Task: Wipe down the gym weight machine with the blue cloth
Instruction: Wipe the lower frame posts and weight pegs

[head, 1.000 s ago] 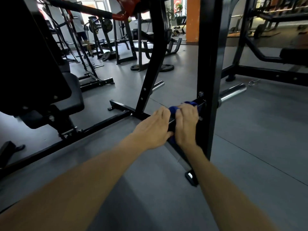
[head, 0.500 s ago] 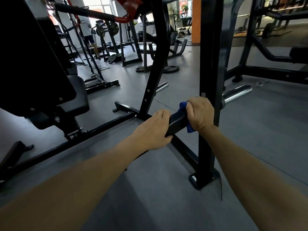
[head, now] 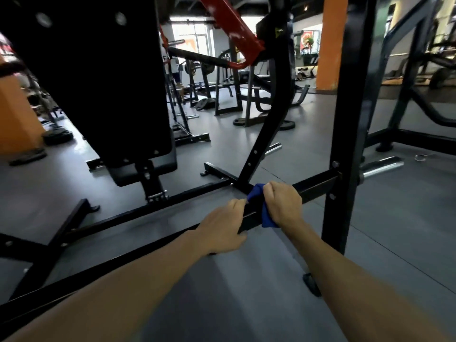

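The black weight machine has a low horizontal crossbar (head: pixel 318 183) running from the black upright post (head: pixel 345 144) toward me. My right hand (head: pixel 283 202) grips the blue cloth (head: pixel 265 214) wrapped over this crossbar, fingers curled round it. Blue cloth shows at the left of the knuckles and below the palm. My left hand (head: pixel 222 228) rests on the same bar just nearer to me, fingers curled over its top edge. Left of the bar stands the machine's black padded seat and backrest (head: pixel 111 82).
A chrome plate peg (head: pixel 380 167) sticks out right of the upright post. A slanted black frame leg (head: pixel 266 134) rises behind the hands, with a red lever arm (head: pixel 232 25) above. Other racks, benches and weight plates stand on the grey floor behind.
My right hand has slid the cloth along the crossbar away from the upright post and toward my left hand. The camera view rose and shifted.
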